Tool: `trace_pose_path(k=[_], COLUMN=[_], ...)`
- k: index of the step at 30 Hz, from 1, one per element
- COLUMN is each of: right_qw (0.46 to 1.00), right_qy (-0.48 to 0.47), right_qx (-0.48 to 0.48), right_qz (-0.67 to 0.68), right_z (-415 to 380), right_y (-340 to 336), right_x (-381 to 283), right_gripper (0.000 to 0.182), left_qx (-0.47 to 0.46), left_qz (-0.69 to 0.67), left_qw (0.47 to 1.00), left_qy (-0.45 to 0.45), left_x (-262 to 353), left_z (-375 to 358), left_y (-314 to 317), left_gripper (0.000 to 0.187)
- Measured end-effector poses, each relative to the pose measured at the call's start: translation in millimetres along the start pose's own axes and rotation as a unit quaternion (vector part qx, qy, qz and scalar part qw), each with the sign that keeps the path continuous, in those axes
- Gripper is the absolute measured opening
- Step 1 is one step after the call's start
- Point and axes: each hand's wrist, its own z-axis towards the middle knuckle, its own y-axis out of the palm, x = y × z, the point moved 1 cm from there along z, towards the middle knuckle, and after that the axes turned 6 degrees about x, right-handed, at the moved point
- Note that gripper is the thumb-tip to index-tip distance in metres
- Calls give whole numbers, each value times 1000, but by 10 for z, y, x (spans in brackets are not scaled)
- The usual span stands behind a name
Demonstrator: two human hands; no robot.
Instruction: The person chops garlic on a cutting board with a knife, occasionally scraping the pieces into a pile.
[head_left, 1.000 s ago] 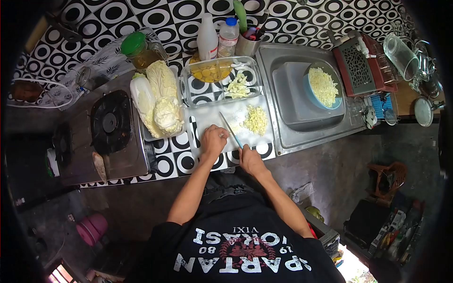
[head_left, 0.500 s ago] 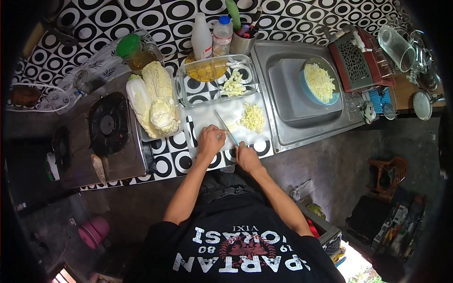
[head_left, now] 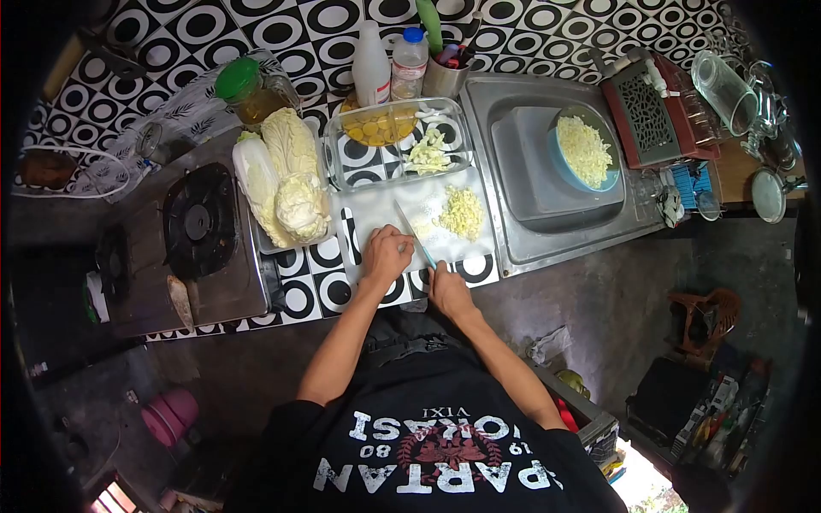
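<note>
My right hand grips the light-blue handle of a knife, whose blade slants up and left over the white cutting board. Close to the blade's left side, my left hand rests on the board with its fingers curled. What those fingers hold, if anything, is hidden. Right of the blade lies a pile of finely chopped pale-yellow vegetable, with a few bits near the knife. Behind the board stands a clear divided container with orange-yellow round slices and pale cut vegetable pieces.
Whole cabbages fill a tray to the left, beside a gas stove. On the right, a blue bowl of chopped vegetable sits in the metal sink. A white bottle and a blue-capped bottle stand behind.
The view has shifted slightly, moving the counter things a little to the right in the picture. Both hands and the knife keep nearly the same pose on the board.
</note>
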Motion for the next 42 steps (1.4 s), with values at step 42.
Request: trace_pose_path(k=[42], right_qw=[999], right_qy=[-11], right_qx=[-28], right_qz=[-25], right_z=[148], right_y=[-106], right_x=[-148], right_gripper=[29], left_qx=[10], left_qz=[-43], left_qw=[999], left_qy=[18], left_x=[-157], left_z=[-17], left_y=[56], left_gripper=[10])
